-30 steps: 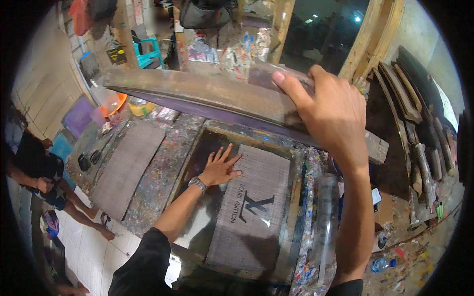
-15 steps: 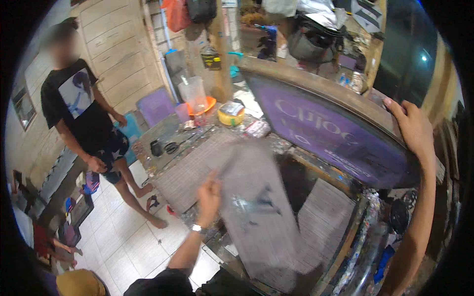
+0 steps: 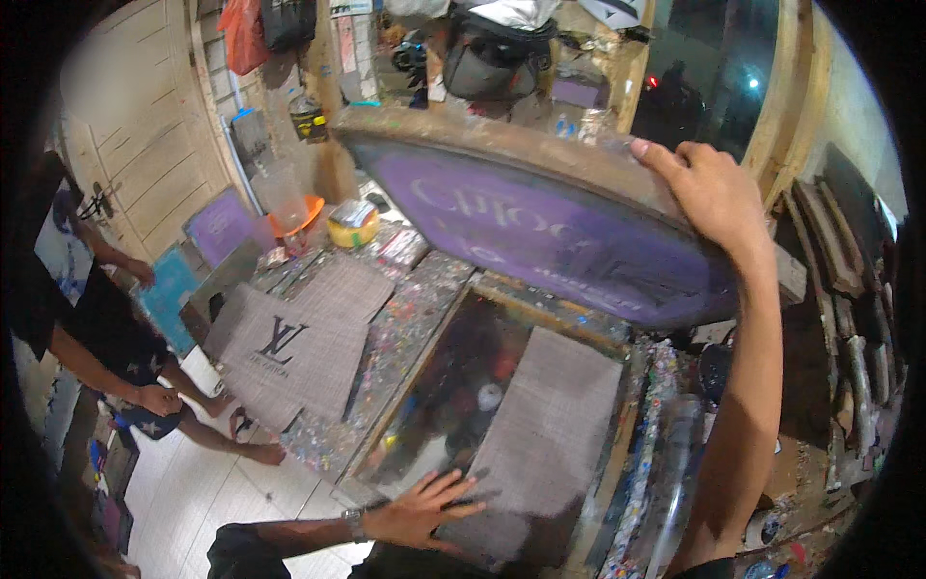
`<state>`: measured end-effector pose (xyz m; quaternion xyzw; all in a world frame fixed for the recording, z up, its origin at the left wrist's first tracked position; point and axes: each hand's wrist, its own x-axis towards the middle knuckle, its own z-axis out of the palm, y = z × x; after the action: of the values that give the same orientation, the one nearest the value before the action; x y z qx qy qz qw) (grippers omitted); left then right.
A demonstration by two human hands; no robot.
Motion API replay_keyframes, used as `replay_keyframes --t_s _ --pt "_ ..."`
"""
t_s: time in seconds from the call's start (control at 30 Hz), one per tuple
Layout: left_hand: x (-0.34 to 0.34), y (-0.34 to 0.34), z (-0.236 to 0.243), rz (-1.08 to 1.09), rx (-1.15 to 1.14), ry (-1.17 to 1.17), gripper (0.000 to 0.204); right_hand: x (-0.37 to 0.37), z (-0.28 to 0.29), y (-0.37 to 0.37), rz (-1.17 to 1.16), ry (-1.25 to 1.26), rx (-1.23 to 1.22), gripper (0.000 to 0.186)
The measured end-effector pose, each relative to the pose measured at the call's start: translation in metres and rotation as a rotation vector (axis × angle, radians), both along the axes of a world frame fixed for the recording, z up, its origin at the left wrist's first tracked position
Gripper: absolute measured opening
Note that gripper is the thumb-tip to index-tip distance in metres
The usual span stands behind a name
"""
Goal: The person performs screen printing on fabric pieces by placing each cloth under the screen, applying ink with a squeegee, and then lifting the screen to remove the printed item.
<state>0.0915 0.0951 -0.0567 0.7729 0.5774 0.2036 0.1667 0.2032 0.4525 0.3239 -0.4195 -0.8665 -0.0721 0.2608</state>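
Note:
My right hand (image 3: pixel 709 193) grips the wooden top edge of a purple screen-printing frame (image 3: pixel 550 251), which stands tilted up at the back of the table. Pale lettering marks its mesh. My left hand (image 3: pixel 424 510) is spread over the lower left part of a plain grey-brown textured sheet (image 3: pixel 559 415); whether it presses on the sheet I cannot tell. This sheet lies on a dark glass panel (image 3: pixel 453 386) within a wooden border. At the left end of the table, a printed sheet (image 3: pixel 285 352) with a black monogram overlaps another grey-brown sheet (image 3: pixel 347 287).
A person (image 3: pixel 96 299) stands at the left, beside the paint-spattered table (image 3: pixel 400 338). A yellow tub (image 3: pixel 353 224) and an orange tray (image 3: pixel 297 216) sit at the back. Wooden boards (image 3: pixel 834 261) lean at the right. A clear roll (image 3: pixel 675 482) lies along the table's right side.
My left hand has let go of the printed sheet, now at the table's left end, and has moved down to the plain sheet. My view has turned. The right hand still holds the frame.

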Motion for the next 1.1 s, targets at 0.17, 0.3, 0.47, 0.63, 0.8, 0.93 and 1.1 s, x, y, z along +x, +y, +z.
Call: replay_keyframes --t_s 0.17,0.3,0.47,0.63,0.8,0.93,1.1 --pt "0.008 -0.001 -0.013 -0.074 -0.11 0.343 0.08 0.0 0.001 0.006 -0.033 0.02 -0.036 0.081" --pt "0.01 -0.002 -0.017 -0.075 -0.029 0.288 0.08 0.001 0.006 0.012 -0.053 0.028 -0.006 0.081" --pt "0.01 -0.001 -0.005 -0.037 -0.02 0.192 0.079 0.012 -0.013 -0.03 -0.045 0.059 0.059 0.079" --pt "-0.014 0.023 0.061 0.284 0.221 -0.606 0.077 0.04 -0.108 -0.11 0.082 0.083 0.355 0.049" --pt "0.002 0.016 0.067 0.727 0.181 -1.619 0.056 0.075 -0.217 -0.197 0.2 -0.137 0.16 0.041" --pt "-0.011 -0.019 0.006 0.82 -0.076 -1.412 0.051 0.091 -0.287 -0.201 0.212 -0.302 -0.497 0.031" --pt "-0.005 -0.032 -0.038 0.993 -0.246 -1.219 0.049 0.11 -0.297 -0.205 0.354 -0.333 -0.405 0.025"
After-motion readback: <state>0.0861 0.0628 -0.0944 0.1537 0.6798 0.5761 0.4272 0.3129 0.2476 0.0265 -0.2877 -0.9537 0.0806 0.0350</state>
